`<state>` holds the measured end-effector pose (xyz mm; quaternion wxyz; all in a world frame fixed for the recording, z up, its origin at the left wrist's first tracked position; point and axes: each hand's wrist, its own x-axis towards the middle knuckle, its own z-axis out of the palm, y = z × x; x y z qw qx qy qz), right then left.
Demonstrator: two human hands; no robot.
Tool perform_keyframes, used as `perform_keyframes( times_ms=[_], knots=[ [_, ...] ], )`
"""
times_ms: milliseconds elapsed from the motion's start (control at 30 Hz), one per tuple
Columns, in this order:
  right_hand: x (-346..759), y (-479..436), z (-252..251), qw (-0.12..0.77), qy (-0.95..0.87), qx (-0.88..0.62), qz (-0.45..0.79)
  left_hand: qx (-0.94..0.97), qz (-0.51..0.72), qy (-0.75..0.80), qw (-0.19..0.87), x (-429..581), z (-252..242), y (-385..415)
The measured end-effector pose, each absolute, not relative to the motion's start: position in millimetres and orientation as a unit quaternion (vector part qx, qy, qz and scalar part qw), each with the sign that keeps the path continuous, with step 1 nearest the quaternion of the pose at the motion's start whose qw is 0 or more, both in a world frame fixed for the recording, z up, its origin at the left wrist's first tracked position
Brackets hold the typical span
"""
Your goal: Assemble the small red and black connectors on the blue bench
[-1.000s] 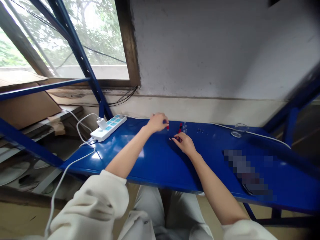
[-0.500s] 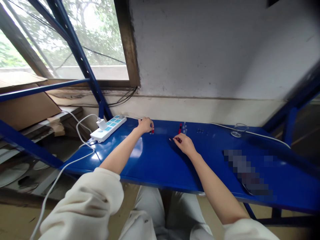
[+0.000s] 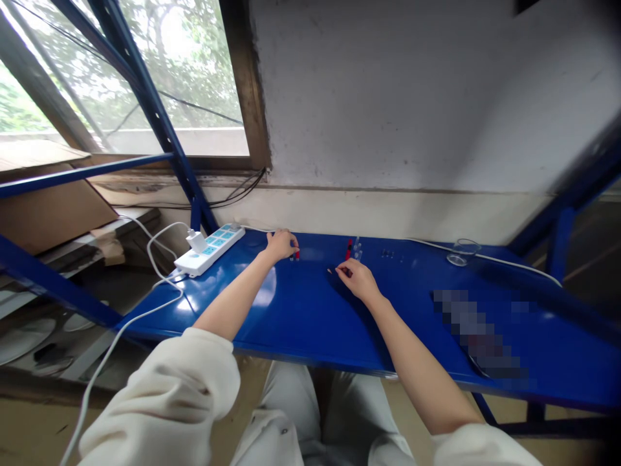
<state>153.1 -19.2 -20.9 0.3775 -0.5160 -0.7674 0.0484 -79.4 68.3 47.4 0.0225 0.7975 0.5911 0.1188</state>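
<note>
My left hand reaches to the far left-middle of the blue tabletop, its fingers curled downward and closed. Right at its fingertips are a small red piece and a small dark and clear piece; whether the fingers grip either is too small to tell. My right hand is lowered to the table with thumb and forefinger pinched together. What it pinches, if anything, cannot be made out. A tiny pale bit lies just left of those fingertips. Beyond the right hand are a red and black stick-like piece and several clear small parts.
A white power strip with a plugged-in charger sits at the left end. Several tiny clear parts lie right of centre. A clear glass stands farther right beside a white cable. A blurred-out dark object lies front right.
</note>
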Motion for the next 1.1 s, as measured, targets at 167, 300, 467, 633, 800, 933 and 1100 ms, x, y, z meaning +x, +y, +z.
perform_keyframes(
  times_ms=[167, 300, 467, 633, 800, 933, 1100],
  knots=[
    [153.4, -17.9, -22.3, 0.379, -0.768, -0.515, 0.043, 0.794, 0.125, 0.594, 0.021, -80.1, 46.3, 68.9],
    [154.1, -17.9, -22.0, 0.379, -0.769, -0.513, 0.045, 0.793, 0.126, 0.596, 0.024, -80.0, 45.7, 69.5],
    [154.1, -19.1, -20.6, 0.378, -0.766, -0.517, 0.06, 0.793, 0.13, 0.594, 0.031, -79.7, 44.9, 70.0],
    [153.6, -20.4, -18.8, 0.381, -0.765, -0.517, 0.058, 0.794, 0.131, 0.592, 0.033, -79.8, 44.3, 70.1],
    [153.9, -21.4, -16.6, 0.378, -0.763, -0.52, 0.06, 0.796, 0.13, 0.59, 0.031, -78.7, 44.4, 68.9],
    [154.7, -19.9, -18.2, 0.373, -0.765, -0.522, 0.063, 0.796, 0.124, 0.592, 0.031, -78.1, 44.4, 68.5],
    [156.1, -19.3, -18.4, 0.349, -0.758, -0.548, 0.059, 0.797, 0.128, 0.589, 0.032, -79.2, 43.1, 69.5]
  ],
)
